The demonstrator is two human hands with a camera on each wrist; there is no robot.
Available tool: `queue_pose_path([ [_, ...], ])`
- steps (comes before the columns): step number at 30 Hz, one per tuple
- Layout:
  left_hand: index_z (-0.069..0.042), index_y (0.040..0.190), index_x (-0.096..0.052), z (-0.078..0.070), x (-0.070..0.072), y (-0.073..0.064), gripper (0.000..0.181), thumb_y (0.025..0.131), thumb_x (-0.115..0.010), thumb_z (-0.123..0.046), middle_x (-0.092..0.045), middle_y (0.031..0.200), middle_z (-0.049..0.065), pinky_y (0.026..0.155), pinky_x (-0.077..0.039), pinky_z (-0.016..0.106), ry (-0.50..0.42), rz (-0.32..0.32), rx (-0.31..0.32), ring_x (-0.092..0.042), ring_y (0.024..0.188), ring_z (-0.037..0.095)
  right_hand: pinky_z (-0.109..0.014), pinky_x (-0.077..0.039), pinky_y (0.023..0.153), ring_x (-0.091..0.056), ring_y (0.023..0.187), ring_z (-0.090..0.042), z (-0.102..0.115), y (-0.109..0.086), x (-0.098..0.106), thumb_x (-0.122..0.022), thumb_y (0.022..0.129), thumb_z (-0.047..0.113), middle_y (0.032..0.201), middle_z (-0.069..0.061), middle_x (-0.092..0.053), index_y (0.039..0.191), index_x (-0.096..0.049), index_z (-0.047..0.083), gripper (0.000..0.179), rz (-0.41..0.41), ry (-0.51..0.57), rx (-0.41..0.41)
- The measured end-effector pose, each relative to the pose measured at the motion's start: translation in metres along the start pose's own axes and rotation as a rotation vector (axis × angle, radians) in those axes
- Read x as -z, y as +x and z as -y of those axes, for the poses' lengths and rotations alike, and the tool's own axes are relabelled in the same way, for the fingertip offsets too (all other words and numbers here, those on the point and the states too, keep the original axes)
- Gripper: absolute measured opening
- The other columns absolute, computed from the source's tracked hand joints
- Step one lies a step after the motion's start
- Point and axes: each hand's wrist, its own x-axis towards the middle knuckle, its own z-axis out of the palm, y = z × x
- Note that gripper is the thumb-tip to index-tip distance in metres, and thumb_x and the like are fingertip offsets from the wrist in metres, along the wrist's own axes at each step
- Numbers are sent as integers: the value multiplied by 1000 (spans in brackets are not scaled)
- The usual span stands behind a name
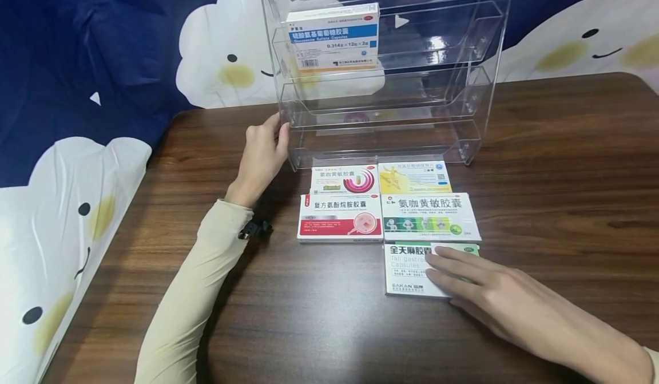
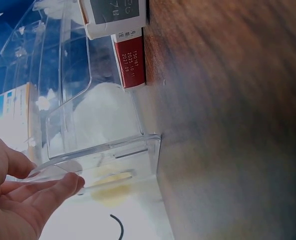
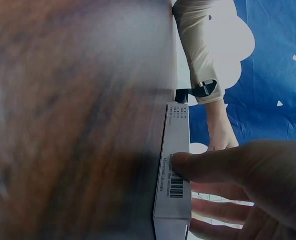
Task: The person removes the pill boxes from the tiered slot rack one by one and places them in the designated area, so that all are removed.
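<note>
My left hand (image 1: 262, 155) pinches the left side panel of a clear stepped display rack (image 1: 467, 143); the left wrist view shows the thumb and fingers on either side of its edge. A white-and-green medicine box (image 1: 404, 269) lies flat on the table, nearest the front of several boxes. On it is my right hand (image 1: 501, 298), fingers across the top face. The thumb, seen in the right wrist view, presses the barcoded side (image 3: 176, 185). Behind that box lie a green-banded medicine box (image 1: 432, 215) and a red-and-white one (image 1: 340, 221).
Farther back, a box with a pink ring (image 1: 340, 181) and a yellow-and-white box (image 1: 414, 178) lie against the rack's front. A blue-and-white capsule box (image 1: 332, 38) stands on an upper tier at left. The wooden table (image 1: 566, 172) ends at a cloud-patterned cloth (image 1: 231, 40).
</note>
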Motion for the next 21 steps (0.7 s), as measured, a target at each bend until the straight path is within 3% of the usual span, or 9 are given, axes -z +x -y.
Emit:
queue_pose_path([
  [6,10,105,-65,-1,0,0,22,96,-51,-5,-70,96,23,75,-55,42,-1,-1,-1,-69,88,30,-36,-42,94,-56,119,-28,-3,1,-1,-12,106,32,132,-7,-59,120,-69,11,62,-26,-16,18],
  [16,10,108,-64,-2,1,-1,23,97,-51,-6,-70,99,24,75,-55,41,-13,7,3,-69,89,28,-41,-52,81,-58,117,-25,-5,2,-1,-18,105,37,130,-6,-61,119,-69,12,59,-21,7,0],
  [21,10,111,-64,-2,0,-1,24,97,-51,-6,-69,102,24,78,-55,41,-15,6,6,-68,94,29,-33,-48,91,-58,117,-24,-6,3,-1,-21,105,39,131,-6,-60,120,-69,13,57,-27,20,-6],
])
